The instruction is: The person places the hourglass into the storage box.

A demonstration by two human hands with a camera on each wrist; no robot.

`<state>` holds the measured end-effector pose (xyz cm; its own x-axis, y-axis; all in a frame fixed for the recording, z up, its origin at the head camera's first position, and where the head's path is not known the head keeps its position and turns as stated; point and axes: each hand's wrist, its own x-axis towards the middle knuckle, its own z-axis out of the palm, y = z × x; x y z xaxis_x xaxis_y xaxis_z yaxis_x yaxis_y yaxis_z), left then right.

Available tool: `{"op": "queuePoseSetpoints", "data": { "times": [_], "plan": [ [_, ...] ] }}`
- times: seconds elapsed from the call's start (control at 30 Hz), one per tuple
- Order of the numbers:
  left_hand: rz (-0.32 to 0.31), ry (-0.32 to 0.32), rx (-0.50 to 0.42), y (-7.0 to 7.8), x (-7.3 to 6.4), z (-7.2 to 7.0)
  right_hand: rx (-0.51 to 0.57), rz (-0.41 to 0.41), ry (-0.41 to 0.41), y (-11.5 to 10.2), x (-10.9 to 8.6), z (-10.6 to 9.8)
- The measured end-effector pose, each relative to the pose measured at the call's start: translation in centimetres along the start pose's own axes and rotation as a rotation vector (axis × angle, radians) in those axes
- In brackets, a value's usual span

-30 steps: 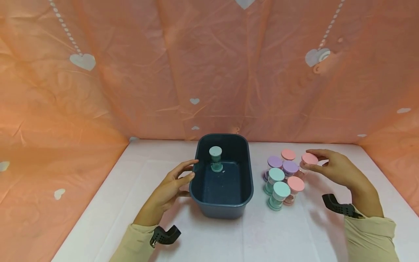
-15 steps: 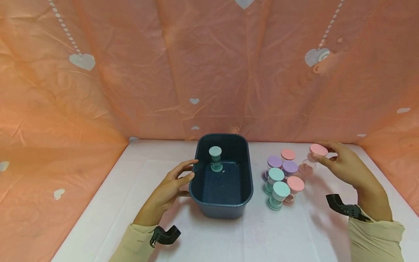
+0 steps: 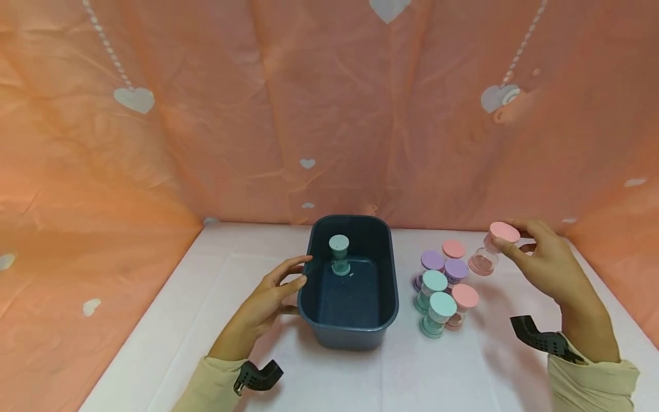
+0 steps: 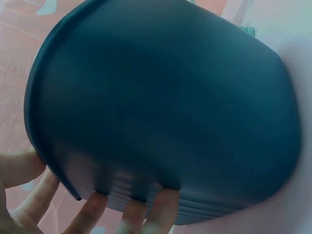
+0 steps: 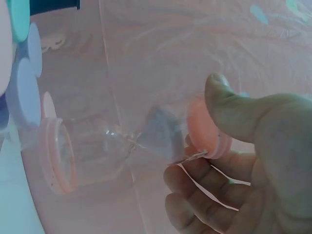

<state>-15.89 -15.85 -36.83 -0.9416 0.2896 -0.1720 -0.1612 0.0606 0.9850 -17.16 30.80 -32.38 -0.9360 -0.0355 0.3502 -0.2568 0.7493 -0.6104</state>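
My right hand [image 3: 551, 269] pinches a pink-capped hourglass [image 3: 503, 232] by its top cap, between thumb and fingers. In the right wrist view the hourglass lies sideways across the picture, with grey-looking sand in the bulb nearest the fingers. My left hand [image 3: 265, 303] rests against the left side of a dark blue bin [image 3: 347, 337]. Its fingertips [image 4: 165, 200] touch the outer wall, with the thumb at the rim in the left wrist view. Inside the bin a mint-green hourglass [image 3: 340, 254] stands upright.
Left of the held hourglass stands a close cluster: mint hourglasses [image 3: 441, 309], purple hourglasses [image 3: 455, 270] and pink hourglasses [image 3: 465, 297]. The white tabletop [image 3: 427, 377] ends at an orange curtain [image 3: 350, 131] with heart prints behind and at both sides.
The right hand has lifted the pink hourglass up and to the right, away from the cluster. The left hand stays at the bin. The head view has tilted slightly.
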Motion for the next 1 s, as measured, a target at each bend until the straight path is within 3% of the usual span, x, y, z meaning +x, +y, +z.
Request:
{"op": "queuePoseSetpoints", "data": {
  "times": [0.3,0.57,0.77,1.0],
  "plan": [
    [0.010,-0.003,0.008,0.2,0.2,0.3,0.063,-0.014,-0.059,-1.6,0.4,-0.4],
    [0.002,0.008,0.009,0.1,-0.1,0.1,0.054,-0.051,-0.138,-2.1,1.2,1.1],
    [0.003,0.006,0.010,0.0,-0.2,0.1,0.008,-0.044,-0.175,-2.3,1.5,0.7],
    [0.004,0.013,0.007,-0.2,-0.1,0.2,-0.119,-0.035,-0.285,-3.7,2.7,-0.2]
  ]
}}
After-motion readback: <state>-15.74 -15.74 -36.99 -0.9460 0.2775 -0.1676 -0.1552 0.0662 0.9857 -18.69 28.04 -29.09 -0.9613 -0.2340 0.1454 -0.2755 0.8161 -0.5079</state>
